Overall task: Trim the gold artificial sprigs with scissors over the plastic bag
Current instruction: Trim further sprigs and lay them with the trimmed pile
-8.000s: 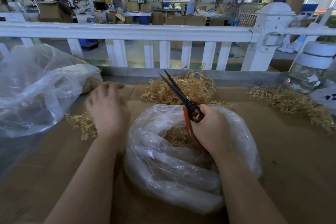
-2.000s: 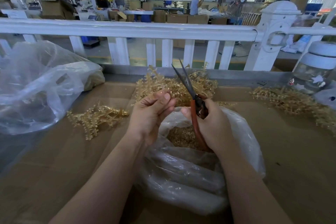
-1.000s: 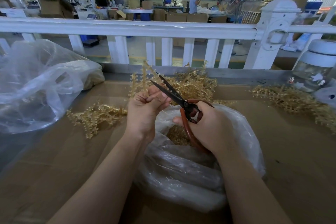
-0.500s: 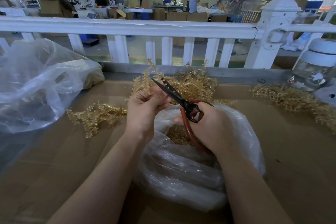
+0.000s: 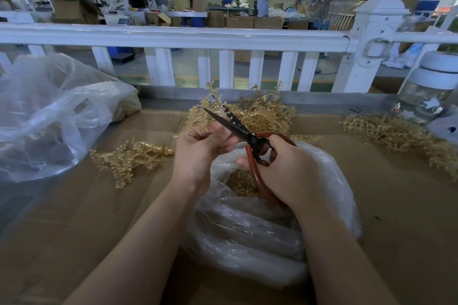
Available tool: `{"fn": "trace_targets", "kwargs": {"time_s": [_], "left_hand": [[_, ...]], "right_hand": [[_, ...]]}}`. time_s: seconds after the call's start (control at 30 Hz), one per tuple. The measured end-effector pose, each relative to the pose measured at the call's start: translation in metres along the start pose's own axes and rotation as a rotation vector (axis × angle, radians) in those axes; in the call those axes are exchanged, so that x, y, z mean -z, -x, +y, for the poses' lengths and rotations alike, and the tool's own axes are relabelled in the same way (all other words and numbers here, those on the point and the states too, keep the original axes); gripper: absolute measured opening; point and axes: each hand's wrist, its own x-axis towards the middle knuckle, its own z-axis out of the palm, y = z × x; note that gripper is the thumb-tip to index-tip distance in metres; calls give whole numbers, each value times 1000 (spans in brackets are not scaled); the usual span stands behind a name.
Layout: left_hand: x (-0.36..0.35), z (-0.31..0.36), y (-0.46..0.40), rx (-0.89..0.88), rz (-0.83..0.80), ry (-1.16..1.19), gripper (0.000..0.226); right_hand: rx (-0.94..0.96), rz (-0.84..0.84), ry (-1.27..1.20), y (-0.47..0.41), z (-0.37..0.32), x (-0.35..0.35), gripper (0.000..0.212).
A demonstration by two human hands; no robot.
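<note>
My left hand (image 5: 202,148) pinches a gold sprig (image 5: 212,98) that sticks up and away from my fingers. My right hand (image 5: 285,168) grips red-handled scissors (image 5: 247,137); their dark blades point up-left and lie against the sprig just above my left fingers. Both hands hover over an open clear plastic bag (image 5: 260,230) with gold trimmings (image 5: 241,182) inside. The bag lies on the cardboard-covered table (image 5: 74,230).
A gold sprig pile (image 5: 267,114) lies behind the bag, another gold pile (image 5: 131,158) to the left, a third gold heap (image 5: 401,136) at the right. A large clear bag (image 5: 49,116) fills the left. A white-lidded jar (image 5: 428,86) stands far right. A white railing (image 5: 173,37) borders the table.
The scissors swung from upright to point up-left across the sprig. My left hand raised the sprig slightly and holds it at the blades; over the last half second little has moved.
</note>
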Motion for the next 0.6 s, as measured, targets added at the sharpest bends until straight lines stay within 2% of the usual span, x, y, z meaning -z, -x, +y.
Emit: {"fn": "trace_targets", "kwargs": {"time_s": [0.13, 0.33, 0.6], "left_hand": [[0, 0, 1, 17, -11, 18, 3], [-1, 0, 0, 23, -1, 26, 20], [-3, 0, 1, 62, -17, 93, 4]], "right_hand": [[-4, -7, -26, -1, 0, 0, 75], [17, 6, -23, 0, -1, 0, 70], [10, 3, -53, -1, 0, -4, 76]]}}
